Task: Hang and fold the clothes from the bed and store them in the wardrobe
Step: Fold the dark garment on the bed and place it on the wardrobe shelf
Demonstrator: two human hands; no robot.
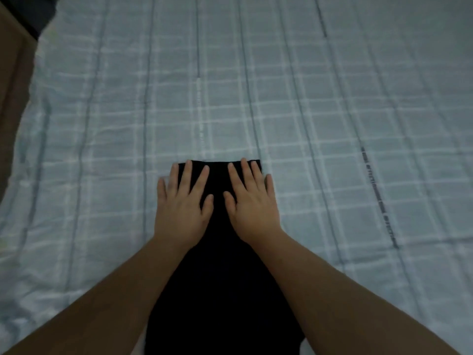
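- Covering nearly the whole view, the bed (332,98) wears a pale blue-grey checked sheet crossed by white lines and darker stripes, with soft creases running through it.
- Lying on that sheet in the lower middle, the black garment (220,290) stretches as a long dark strip from the near edge of the view up to a straight far edge; its fabric is too dark to show seams or folds.
- Rising along the left border, a brown surface (12,80) stands beside the bed, with a dark patch at the top corner that cannot be made out.
- Reaching in from the bottom corners, two bare forearms converge toward the garment's far end.
- The left hand (181,203) lies palm down with its fingers straight and spread; most of it rests on the garment's left part, while the little finger lies out over the sheet.
- The right hand (252,203) lies the same way, flat with straight fingers, pressing the garment's right part, its little finger at the cloth's right edge.
- The two hands sit side by side, near each other but apart, with a narrow band of black cloth showing between the thumbs; neither grips anything.
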